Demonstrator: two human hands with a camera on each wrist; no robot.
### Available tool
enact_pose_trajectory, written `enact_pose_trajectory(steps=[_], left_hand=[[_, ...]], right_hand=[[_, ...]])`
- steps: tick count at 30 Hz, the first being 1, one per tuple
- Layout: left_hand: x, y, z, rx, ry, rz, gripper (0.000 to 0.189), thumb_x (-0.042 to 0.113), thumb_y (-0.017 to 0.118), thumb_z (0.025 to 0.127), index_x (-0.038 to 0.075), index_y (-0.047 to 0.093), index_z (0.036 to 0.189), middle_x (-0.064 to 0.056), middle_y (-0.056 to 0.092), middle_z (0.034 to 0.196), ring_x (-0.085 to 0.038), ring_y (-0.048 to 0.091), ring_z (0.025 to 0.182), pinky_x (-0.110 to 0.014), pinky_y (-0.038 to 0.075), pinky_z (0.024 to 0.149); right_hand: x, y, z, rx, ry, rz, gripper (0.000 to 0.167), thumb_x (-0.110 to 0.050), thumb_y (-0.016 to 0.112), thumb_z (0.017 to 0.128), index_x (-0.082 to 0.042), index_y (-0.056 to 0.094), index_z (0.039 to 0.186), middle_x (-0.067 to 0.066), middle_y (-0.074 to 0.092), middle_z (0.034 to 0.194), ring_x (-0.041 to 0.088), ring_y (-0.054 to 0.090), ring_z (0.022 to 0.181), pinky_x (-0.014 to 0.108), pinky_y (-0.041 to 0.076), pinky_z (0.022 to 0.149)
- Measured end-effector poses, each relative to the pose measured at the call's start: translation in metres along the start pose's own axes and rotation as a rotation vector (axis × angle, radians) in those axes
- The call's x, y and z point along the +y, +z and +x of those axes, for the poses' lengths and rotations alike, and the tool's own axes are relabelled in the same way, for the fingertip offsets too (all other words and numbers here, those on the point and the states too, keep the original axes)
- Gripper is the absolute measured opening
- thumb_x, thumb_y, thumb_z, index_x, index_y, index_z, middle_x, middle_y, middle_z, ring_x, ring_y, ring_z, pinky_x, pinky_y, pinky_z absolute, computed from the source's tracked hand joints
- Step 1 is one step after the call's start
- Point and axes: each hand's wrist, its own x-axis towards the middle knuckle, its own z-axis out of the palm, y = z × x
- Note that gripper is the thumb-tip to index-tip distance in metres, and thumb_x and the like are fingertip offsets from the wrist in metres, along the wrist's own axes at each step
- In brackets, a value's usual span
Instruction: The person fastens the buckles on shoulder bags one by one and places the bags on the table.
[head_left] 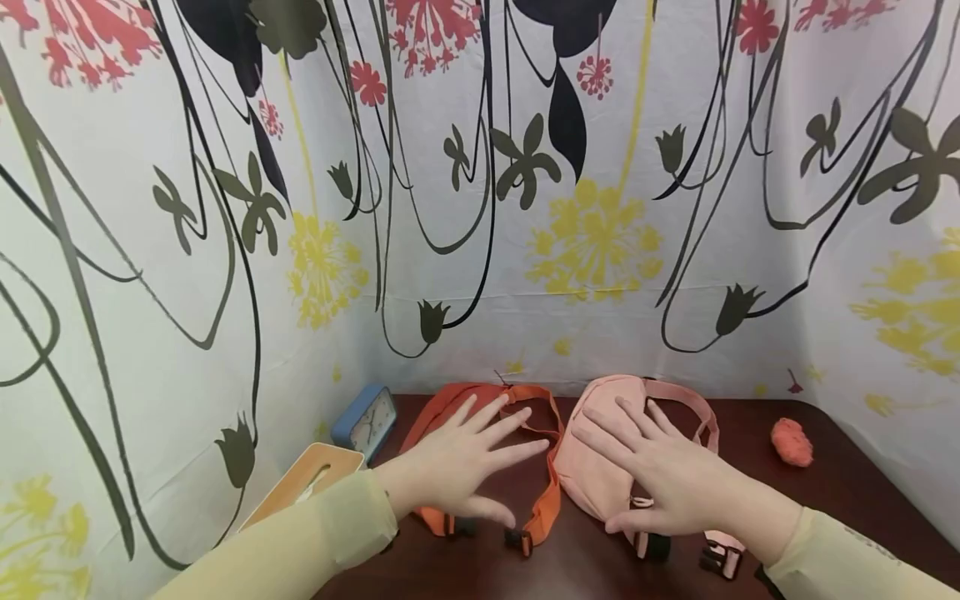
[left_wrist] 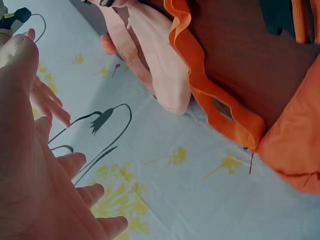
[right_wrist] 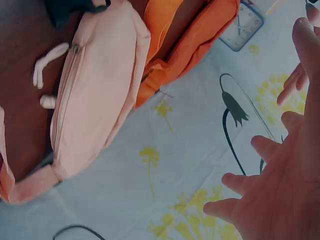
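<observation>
My left hand (head_left: 461, 462) spreads its fingers over the orange waist bag (head_left: 438, 412), holding nothing. The bag's orange strap (head_left: 551, 492) runs down beside it and ends in a dark buckle (head_left: 517, 540). Over the pink waist bag (head_left: 600, 467), my right hand (head_left: 667, 471) is likewise spread and holds nothing. In the right wrist view the pink bag's front shows a zipper (right_wrist: 70, 85) with a pale pull (right_wrist: 50, 57). A pink strap (head_left: 693, 404) loops behind that bag, and another pink strap's buckle (head_left: 722, 558) lies near my right wrist.
On the left stand a blue clock (head_left: 365, 419) and a tan box (head_left: 307, 475) with a slotted top, partly behind my left forearm. A coral yarn bundle (head_left: 792, 442) lies on the dark table (head_left: 757, 492) at right. Flower-printed cloth (head_left: 480, 250) walls the table's back and sides.
</observation>
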Motion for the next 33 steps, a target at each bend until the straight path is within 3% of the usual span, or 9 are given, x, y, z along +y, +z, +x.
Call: enact_pose_trajectory(steps=[3, 9, 15, 20, 24, 33], left_hand=[[0.0, 0.006, 0.0, -0.001, 0.013, -0.022, 0.099, 0.083, 0.058, 0.097, 0.049, 0.007, 0.175, 0.0, 0.016, 0.187, -0.04, 0.016, 0.173, -0.073, 0.025, 0.132], [-0.005, 0.023, -0.002, 0.031, 0.03, -0.108, 0.096, 0.075, 0.061, 0.101, 0.041, 0.013, 0.177, -0.002, 0.045, 0.175, -0.024, 0.046, 0.161, -0.053, 0.041, 0.13], [-0.013, 0.043, -0.011, -0.004, -0.077, -0.164, 0.079, 0.059, 0.068, 0.106, 0.037, 0.034, 0.173, 0.006, 0.067, 0.152, -0.013, 0.065, 0.138, -0.04, 0.055, 0.115], [-0.02, 0.061, -0.02, -0.066, -0.189, -0.253, 0.066, 0.053, 0.073, 0.104, 0.037, 0.051, 0.164, 0.008, 0.071, 0.144, -0.013, 0.069, 0.13, -0.04, 0.059, 0.108], [-0.028, 0.075, -0.03, -0.059, -0.261, -0.377, 0.059, 0.051, 0.076, 0.103, 0.033, 0.061, 0.157, 0.008, 0.071, 0.147, -0.013, 0.069, 0.132, -0.041, 0.059, 0.11], [-0.042, 0.1, -0.046, -0.043, -0.337, -0.556, 0.052, 0.043, 0.086, 0.097, 0.02, 0.073, 0.142, 0.002, 0.077, 0.138, -0.013, 0.071, 0.126, -0.043, 0.06, 0.107]], right_hand=[[-0.005, 0.006, 0.002, -0.038, 0.016, 0.047, 0.103, -0.085, 0.061, 0.092, -0.03, 0.033, 0.174, 0.002, 0.039, 0.178, 0.037, 0.035, 0.162, 0.075, 0.046, 0.111], [-0.014, 0.024, 0.006, -0.16, 0.038, 0.209, 0.094, -0.079, 0.057, 0.099, -0.027, 0.034, 0.174, 0.006, 0.044, 0.175, 0.047, 0.049, 0.154, 0.073, 0.048, 0.112], [-0.024, 0.047, 0.013, -0.261, 0.096, 0.338, 0.082, -0.074, 0.056, 0.104, -0.025, 0.044, 0.17, 0.002, 0.053, 0.168, 0.028, 0.06, 0.148, 0.053, 0.057, 0.111], [-0.036, 0.071, 0.025, -0.28, 0.125, 0.474, 0.071, -0.061, 0.064, 0.107, -0.025, 0.049, 0.166, 0.006, 0.057, 0.164, 0.024, 0.066, 0.14, 0.048, 0.059, 0.108], [-0.046, 0.091, 0.034, -0.257, 0.106, 0.513, 0.065, -0.051, 0.072, 0.105, -0.021, 0.056, 0.16, 0.007, 0.063, 0.156, 0.021, 0.07, 0.132, 0.044, 0.061, 0.105], [-0.055, 0.125, 0.035, -0.303, 0.132, 0.58, 0.065, -0.05, 0.077, 0.102, -0.015, 0.061, 0.156, 0.001, 0.068, 0.148, 0.016, 0.067, 0.133, 0.039, 0.059, 0.107]])
